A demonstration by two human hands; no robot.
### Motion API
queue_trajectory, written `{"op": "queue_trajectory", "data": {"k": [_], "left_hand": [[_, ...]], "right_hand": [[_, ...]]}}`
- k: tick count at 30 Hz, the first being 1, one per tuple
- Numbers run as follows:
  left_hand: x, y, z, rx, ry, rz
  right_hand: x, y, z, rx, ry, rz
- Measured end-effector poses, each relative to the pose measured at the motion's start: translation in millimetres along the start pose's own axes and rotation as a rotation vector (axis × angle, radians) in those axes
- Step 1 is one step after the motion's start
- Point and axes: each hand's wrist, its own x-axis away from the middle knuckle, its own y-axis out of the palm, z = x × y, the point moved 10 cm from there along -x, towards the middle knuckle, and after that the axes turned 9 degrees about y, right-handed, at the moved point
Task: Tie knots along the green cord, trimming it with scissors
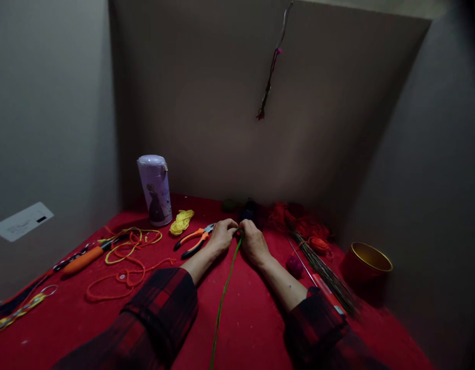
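My left hand [223, 235] and my right hand [253, 241] meet near the middle of the red table surface [245, 318]. Between them is the top end of a green yarn strand [226, 290], which runs down toward me past the near edge of the view. Both hands have their fingers closed in a pinch at that end. Something small and dark sits between the fingertips, too dim to make out. Orange-handled pliers [194, 240] lie just left of my left hand, their jaws partly hidden by it. A dark pink ball [295, 266] rests to the right of my right forearm.
A lilac bottle [156, 192] stands at back left beside a yellow yarn bundle [182, 222]. Loose orange yarn [133, 272] and an orange-handled tool [83, 260] lie left. Right are thin sticks [322, 270], red yarn [318, 244] and a gold-rimmed container [370, 257]. A braided cord [268, 85] hangs above.
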Motion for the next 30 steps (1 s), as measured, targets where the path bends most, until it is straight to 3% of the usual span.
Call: {"op": "queue_trajectory", "data": {"k": [8,13,30], "left_hand": [[0,3.5,3,0.003,0.055,-0.018],[-1,7.6,-5,0.053,0.035,-0.032],[3,-4.7,2,-0.212,0.013,0.026]], "right_hand": [[1,-3,2,-0.135,-0.031,0.027],[0,-2,4,-0.197,-0.082,0.059],[4,-8,7,-0.302,-0.082,0.027]]}}
